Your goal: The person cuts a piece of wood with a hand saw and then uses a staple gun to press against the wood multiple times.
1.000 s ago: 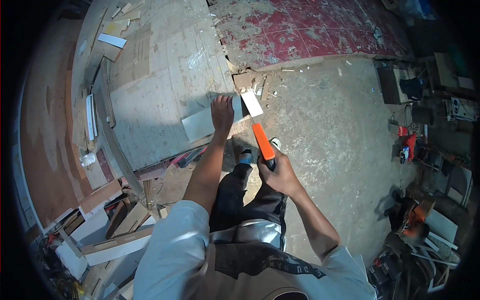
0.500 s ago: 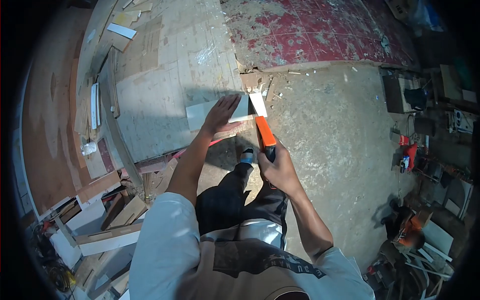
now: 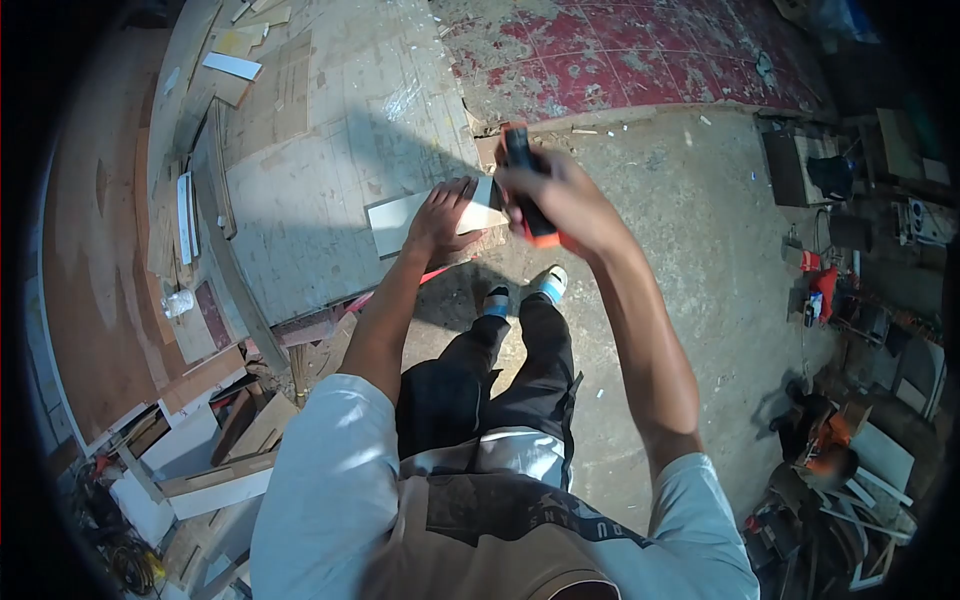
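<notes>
My left hand [image 3: 442,217] lies on a white board [image 3: 394,222] at the front edge of the wooden worktop, fingers stretched over it and thumb apart. Beside the board's right end, my right hand [image 3: 570,203] is wrapped round an orange-and-black hand tool [image 3: 529,185]. Motion smears this hand a little, and its fingers cover part of the tool. I cannot tell the tool's exact kind. The right end of the board is close to the tool and partly hidden.
Under the board spreads the pale wooden worktop [image 3: 330,190], with offcuts [image 3: 232,66] at its far left. Scrap boards [image 3: 215,480] are piled lower left. Concrete floor [image 3: 670,270] extends to the right, with tools along the far right and a person [image 3: 828,445] lower right.
My right hand has moved forward and up with the tool, which is now turned so its black side shows. My left hand stays on the board. Both my feet now show.
</notes>
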`<state>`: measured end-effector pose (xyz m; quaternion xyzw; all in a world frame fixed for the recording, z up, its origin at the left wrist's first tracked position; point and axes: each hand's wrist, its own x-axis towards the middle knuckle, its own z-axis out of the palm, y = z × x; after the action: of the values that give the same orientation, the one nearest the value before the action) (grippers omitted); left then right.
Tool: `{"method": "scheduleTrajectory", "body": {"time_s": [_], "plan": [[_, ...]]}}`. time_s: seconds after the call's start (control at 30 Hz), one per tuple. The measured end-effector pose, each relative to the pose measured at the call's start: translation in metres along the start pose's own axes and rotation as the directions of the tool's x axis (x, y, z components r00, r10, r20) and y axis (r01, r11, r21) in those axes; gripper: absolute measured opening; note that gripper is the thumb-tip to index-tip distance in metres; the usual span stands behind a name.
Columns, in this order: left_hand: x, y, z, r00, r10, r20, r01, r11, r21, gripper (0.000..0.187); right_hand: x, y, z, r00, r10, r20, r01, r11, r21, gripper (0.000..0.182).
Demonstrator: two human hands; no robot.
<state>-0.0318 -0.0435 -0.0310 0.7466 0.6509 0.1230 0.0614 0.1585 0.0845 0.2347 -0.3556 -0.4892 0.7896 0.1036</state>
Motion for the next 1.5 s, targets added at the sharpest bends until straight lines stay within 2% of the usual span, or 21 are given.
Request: {"method": "scheduleTrajectory", "body": {"time_s": [0.1,0.27,0.37,0.43,0.47,0.57,0.6,0.63,0.7,0.9,1.07,1.2,1.3,1.5], "plan": [[0.002,0.001,-0.007,0.996,-0.033,0.085,0.034,0.999,-0.009,0.096,0.031,-0.015,0.007,0.999,0.029,-0.021,-0.029,0.999,-0.026,0.020],[0.003,0.003,-0.010,0.996,-0.071,0.062,0.076,0.994,-0.081,0.098,0.020,-0.015,0.017,0.995,0.077,-0.057,-0.084,0.985,-0.148,0.020],[-0.001,0.000,-0.003,1.000,-0.022,0.021,0.022,0.999,-0.036,0.098,-0.006,0.000,0.020,0.993,0.106,-0.061,-0.114,0.982,-0.149,0.019],[-0.001,-0.001,0.002,0.996,0.004,-0.090,-0.006,1.000,-0.020,0.098,-0.025,0.009,0.028,0.988,0.019,-0.152,-0.041,0.989,-0.143,0.020],[0.000,-0.002,0.005,0.991,0.023,-0.133,-0.027,0.999,-0.032,0.097,-0.035,0.006,0.029,0.988,0.071,-0.140,-0.091,0.985,-0.145,0.023],[0.001,0.001,0.004,0.993,-0.008,-0.120,0.000,0.998,-0.067,0.096,-0.051,-0.012,0.028,0.989,0.093,-0.114,-0.109,0.983,-0.144,0.023],[0.004,0.000,0.001,0.992,-0.003,-0.125,-0.005,0.998,-0.062,0.096,-0.048,-0.007,0.030,0.989,-0.008,-0.146,-0.020,0.982,-0.190,0.021],[0.006,-0.001,-0.001,0.991,0.004,-0.133,-0.012,0.998,-0.057,0.096,-0.045,-0.008,0.027,0.990,-0.015,-0.143,-0.013,0.981,-0.195,0.021],[-0.002,0.005,-0.003,0.992,0.000,-0.123,-0.008,0.998,-0.062,0.096,-0.044,-0.011,0.026,0.990,0.087,-0.111,-0.100,0.988,-0.116,0.018],[0.002,0.004,-0.003,0.999,-0.037,-0.018,0.035,0.997,-0.073,0.095,0.036,0.045,0.005,0.991,0.090,-0.101,-0.103,0.985,-0.136,0.012],[0.007,0.003,-0.008,0.999,-0.033,-0.037,0.029,0.996,-0.080,0.095,0.086,0.104,-0.005,0.994,0.019,-0.112,-0.030,0.995,-0.097,0.007],[0.000,0.008,-0.009,0.998,-0.031,-0.062,0.024,0.994,-0.110,0.093,0.112,0.099,-0.011,0.995,0.085,-0.042,-0.087,0.996,-0.029,0.014],[0.002,0.008,-0.010,0.998,-0.026,-0.064,0.020,0.995,-0.100,0.093,0.119,0.098,-0.017,0.993,0.121,-0.006,-0.121,0.992,-0.043,0.014],[0.005,0.005,-0.011,0.999,-0.025,-0.026,0.024,0.997,-0.069,0.094,0.108,0.096,-0.008,0.995,0.070,-0.078,-0.080,0.988,-0.133,0.015]]}}
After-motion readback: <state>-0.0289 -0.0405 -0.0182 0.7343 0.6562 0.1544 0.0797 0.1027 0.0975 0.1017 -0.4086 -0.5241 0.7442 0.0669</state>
